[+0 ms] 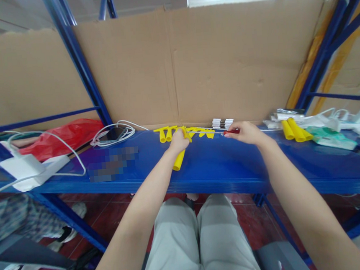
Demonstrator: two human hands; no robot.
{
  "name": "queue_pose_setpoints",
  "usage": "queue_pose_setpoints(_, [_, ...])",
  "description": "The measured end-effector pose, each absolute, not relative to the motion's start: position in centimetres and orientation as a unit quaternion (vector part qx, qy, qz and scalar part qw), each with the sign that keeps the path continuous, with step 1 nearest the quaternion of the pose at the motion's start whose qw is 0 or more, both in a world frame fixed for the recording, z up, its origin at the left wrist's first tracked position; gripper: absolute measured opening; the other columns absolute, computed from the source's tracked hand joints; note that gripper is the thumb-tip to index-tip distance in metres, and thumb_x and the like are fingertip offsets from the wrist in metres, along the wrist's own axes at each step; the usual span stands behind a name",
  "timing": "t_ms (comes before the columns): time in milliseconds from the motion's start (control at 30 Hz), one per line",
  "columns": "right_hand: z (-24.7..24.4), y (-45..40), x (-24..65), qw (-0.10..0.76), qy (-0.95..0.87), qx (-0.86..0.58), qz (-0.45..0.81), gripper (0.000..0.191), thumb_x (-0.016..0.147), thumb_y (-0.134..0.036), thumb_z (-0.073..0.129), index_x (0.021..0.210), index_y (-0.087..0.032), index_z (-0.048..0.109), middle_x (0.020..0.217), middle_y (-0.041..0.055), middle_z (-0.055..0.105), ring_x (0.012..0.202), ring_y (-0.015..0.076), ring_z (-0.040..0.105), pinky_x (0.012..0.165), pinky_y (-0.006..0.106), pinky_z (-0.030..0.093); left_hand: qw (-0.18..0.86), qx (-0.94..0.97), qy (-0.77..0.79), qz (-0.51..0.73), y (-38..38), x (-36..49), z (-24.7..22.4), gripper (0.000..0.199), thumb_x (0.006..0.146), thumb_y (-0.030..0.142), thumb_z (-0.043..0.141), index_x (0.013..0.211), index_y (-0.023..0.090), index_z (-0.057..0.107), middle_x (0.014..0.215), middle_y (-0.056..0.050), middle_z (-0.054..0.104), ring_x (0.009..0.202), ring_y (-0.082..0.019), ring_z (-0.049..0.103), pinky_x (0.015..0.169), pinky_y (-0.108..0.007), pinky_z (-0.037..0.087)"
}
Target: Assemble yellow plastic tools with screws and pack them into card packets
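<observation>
Near the middle of the blue shelf, my left hand (179,141) is closed around a yellow tube-shaped piece (179,160), whose wide end points toward me. Farther right, my right hand (245,132) grips a small tool with a dark red handle (232,131); its thin shaft points left. Several yellow pieces (163,135) lie behind and beside my left hand, partly covered by it. Small white blocks (222,123) stand against the cardboard, just left of my right hand.
A white power strip (35,171), red plastic bag (70,138) and coiled white cable (113,134) are at the left. More yellow tubes (296,130) and a green packet (331,137) lie right. Cardboard (224,64) backs the shelf. Another person's leg (20,220) shows lower left.
</observation>
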State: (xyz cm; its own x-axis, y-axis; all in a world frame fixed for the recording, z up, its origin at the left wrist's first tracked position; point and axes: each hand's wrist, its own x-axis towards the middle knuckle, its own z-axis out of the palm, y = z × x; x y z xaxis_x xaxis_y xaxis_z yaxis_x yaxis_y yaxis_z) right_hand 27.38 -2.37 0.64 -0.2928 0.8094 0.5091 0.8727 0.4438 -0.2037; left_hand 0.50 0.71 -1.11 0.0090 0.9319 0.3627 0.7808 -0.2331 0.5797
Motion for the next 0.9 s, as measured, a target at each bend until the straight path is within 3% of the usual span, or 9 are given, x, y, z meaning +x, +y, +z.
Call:
queue_pose_setpoints(200, [0.74, -2.54, 27.18, 0.265, -0.784, -0.552, -0.104, 0.02, 0.068, -0.037, 0.07, 0.081, -0.024, 0.061, 0.071, 0.0022, 0.068, 0.065, 0.019, 0.06, 0.053, 0.025, 0.035, 0.11, 0.713, 0.605, 0.336, 0.6, 0.55, -1.12, 0.023, 0.071, 0.003, 0.058, 0.092, 0.013, 0.058, 0.101, -0.013, 0.068, 0.093, -0.024, 0.067, 0.08, -0.031, 0.051])
queue_pose_setpoints(367, [0.74, -2.65, 27.09, 0.275, -0.778, -0.547, -0.139, 0.012, 0.073, -0.036, 0.064, 0.076, -0.024, 0.061, 0.068, 0.0015, 0.067, 0.062, 0.018, 0.059, 0.052, 0.024, 0.031, 0.11, 0.719, 0.598, 0.335, 0.59, 0.55, -1.16, 0.024, 0.072, 0.004, 0.059, 0.095, 0.013, 0.058, 0.106, -0.014, 0.067, 0.095, -0.024, 0.066, 0.082, -0.032, 0.051])
queue_pose_setpoints(900, [0.34, -2.17, 28.01, 0.282, -0.801, -0.524, -0.064, 0.02, 0.073, -0.042, 0.067, 0.078, -0.024, 0.072, 0.079, 0.0025, 0.073, 0.071, 0.0188, 0.063, 0.061, 0.026, 0.042, 0.087, 0.726, 0.604, 0.317, 0.33, 0.53, -0.96, 0.023, 0.075, 0.007, 0.059, 0.097, 0.013, 0.057, 0.107, -0.015, 0.067, 0.101, -0.026, 0.065, 0.085, -0.032, 0.05])
